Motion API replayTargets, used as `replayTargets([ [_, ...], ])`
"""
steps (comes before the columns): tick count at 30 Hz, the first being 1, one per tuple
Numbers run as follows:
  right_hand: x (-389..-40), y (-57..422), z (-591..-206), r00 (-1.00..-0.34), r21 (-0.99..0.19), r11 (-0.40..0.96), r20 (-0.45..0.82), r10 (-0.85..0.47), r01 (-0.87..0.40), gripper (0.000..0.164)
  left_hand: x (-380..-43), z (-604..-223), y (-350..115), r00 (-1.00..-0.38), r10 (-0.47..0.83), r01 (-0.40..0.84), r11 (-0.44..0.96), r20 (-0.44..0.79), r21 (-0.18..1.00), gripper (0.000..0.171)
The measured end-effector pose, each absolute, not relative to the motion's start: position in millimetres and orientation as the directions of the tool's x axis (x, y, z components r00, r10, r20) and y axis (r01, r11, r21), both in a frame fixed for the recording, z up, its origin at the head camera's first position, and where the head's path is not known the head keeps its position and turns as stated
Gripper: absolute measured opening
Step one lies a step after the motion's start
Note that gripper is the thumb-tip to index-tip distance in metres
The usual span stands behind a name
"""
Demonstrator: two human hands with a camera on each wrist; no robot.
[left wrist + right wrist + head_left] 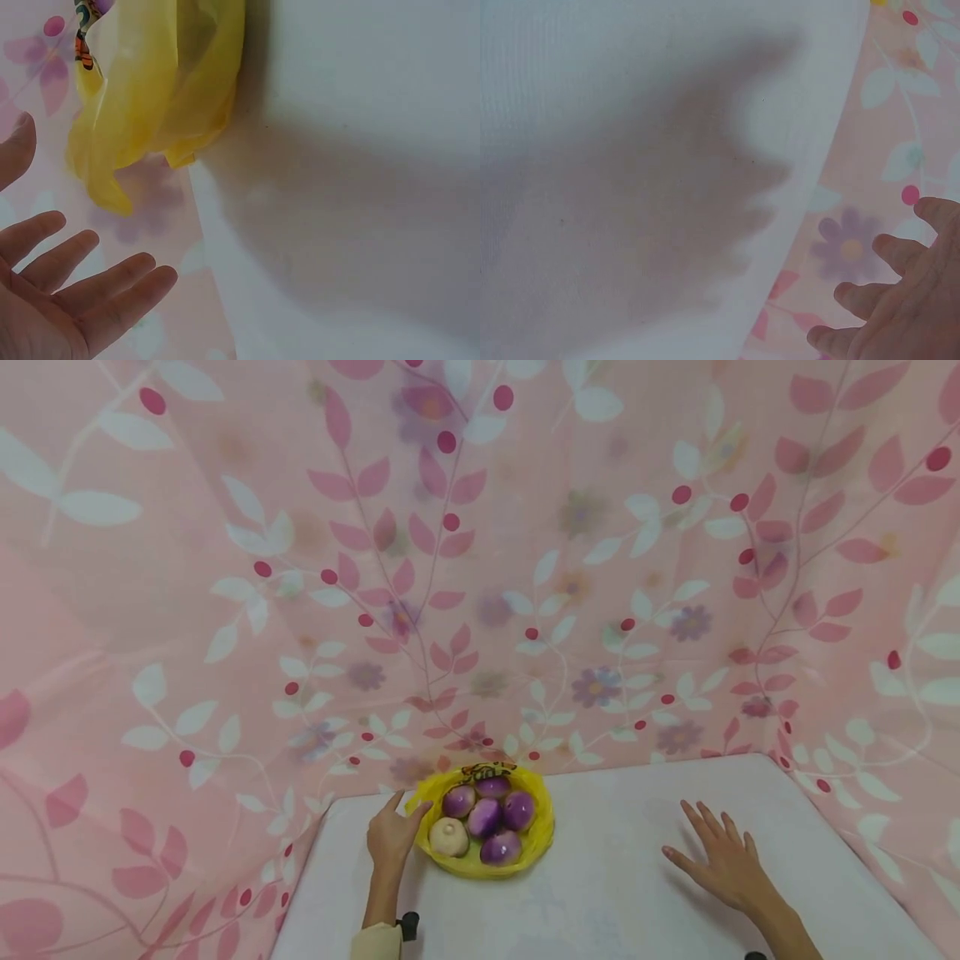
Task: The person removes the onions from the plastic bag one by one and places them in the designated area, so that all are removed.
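Observation:
A yellow plastic bag (546, 843) sits on the table with its mouth spread wide. Inside it are several glossy round purple-and-white vegetables (484, 818), onion-like in shape, and a cream-coloured one (448, 837) at the near left. My left hand (393, 835) is just left of the bag, thumb and fingers apart and holding nothing. The left wrist view shows its fingers (112, 289) clear of the bag's crumpled edge (150, 112). Over the right side of the table hovers my right hand (723, 864), its fingers spread and nothing in its grasp; it casts a shadow in the right wrist view.
A white cloth covers the table (600, 885), whose far edge meets a pink curtain (525, 568) printed with leaves and flowers. The curtain also hangs along both sides. Dark printed marks (489, 772) show on the bag's far rim.

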State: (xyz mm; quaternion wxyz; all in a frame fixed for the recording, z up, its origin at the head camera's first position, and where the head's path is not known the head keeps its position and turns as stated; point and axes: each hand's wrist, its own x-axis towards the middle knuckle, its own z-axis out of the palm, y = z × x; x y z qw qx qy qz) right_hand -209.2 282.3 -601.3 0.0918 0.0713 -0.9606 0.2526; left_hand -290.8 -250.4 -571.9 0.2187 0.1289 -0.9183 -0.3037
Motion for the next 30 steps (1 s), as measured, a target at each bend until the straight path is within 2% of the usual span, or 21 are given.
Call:
replayTargets([
  [11,-206.4,277.0,-600.6,-0.969,-0.468,0.864,0.233,-0.083,-0.186,0.087,-307.2,-568.3,-243.9,-0.909,-0.288,-0.085,0.836,0.302,0.542,0.065],
  [19,-205.7,276.1,-599.0,-0.967,-0.465,0.864,0.240,-0.087,-0.193,0.088,-313.2,-571.1,-234.6,-0.925,-0.261,-0.075,0.837,0.276,0.541,0.056],
  [30,-204.7,274.5,-602.6,-0.969,-0.454,0.872,0.234,-0.081,-0.183,0.089,-319.5,-581.8,-231.1,-0.924,-0.235,-0.035,0.837,0.302,0.545,0.053],
])
